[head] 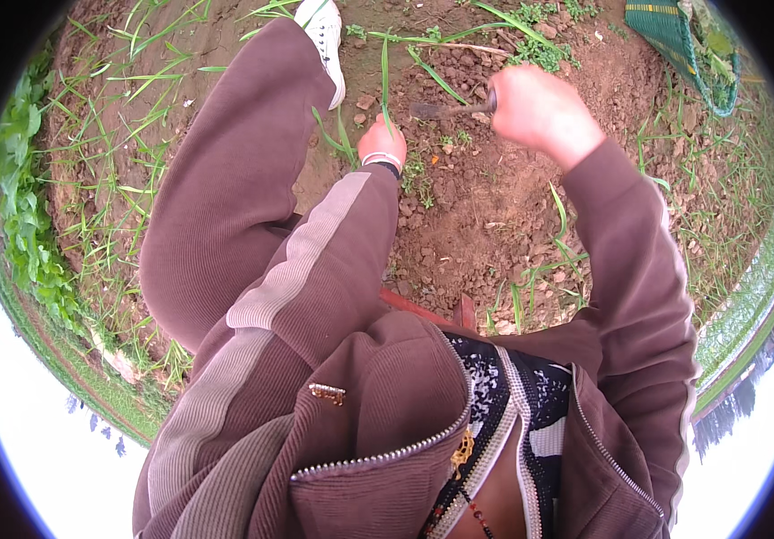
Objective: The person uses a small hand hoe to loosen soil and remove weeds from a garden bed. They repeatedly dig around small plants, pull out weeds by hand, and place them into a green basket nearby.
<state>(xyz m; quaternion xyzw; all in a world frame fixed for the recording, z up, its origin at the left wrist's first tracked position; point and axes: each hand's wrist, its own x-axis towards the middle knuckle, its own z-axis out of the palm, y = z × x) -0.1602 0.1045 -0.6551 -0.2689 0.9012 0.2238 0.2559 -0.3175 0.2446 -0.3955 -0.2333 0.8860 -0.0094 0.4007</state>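
My left hand [382,143], with a white bracelet and a dark band at the wrist, is closed low at the soil around the base of a green grass-like plant [385,74]. To its right, my right hand [540,111] is shut around the handle of a small metal digging tool [442,110]. The tool's flat, soil-coloured blade points left toward my left hand, over loose brown soil [474,222]. Whether the blade touches the ground cannot be told. My right fingers are partly hidden behind the back of the hand.
A white shoe [325,47] stands on the soil beyond my bent knee. At the upper right lies a green woven bag [673,40] with leafy plants in it. Part of a red wooden stool [464,312] shows beneath me. Leafy green plants [20,202] line the left.
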